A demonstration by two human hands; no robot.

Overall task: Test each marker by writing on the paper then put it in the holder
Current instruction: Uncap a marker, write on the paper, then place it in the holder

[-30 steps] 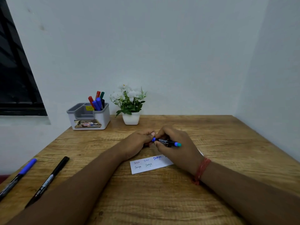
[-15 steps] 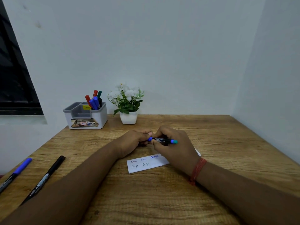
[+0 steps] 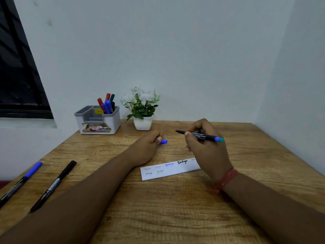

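Note:
My right hand (image 3: 206,150) grips an uncapped black-bodied marker (image 3: 200,136) with a blue and teal end, held level above the desk, tip pointing left. My left hand (image 3: 148,147) holds its blue cap (image 3: 163,141), a short gap left of the tip. A white paper strip (image 3: 169,169) with several written words lies on the desk under and between my hands. The grey and white holder (image 3: 98,120) stands at the back left with several red, blue, green and black markers in its right compartment.
A blue-capped marker (image 3: 21,180) and a black marker (image 3: 53,185) lie at the desk's left edge. A white pot of flowers (image 3: 142,111) stands right of the holder. Walls close the back and right sides of the wooden desk (image 3: 175,208).
My hands have pulled apart: the cap came off the marker and stays in my left hand, while my right hand moved right with the marker. More of the paper shows.

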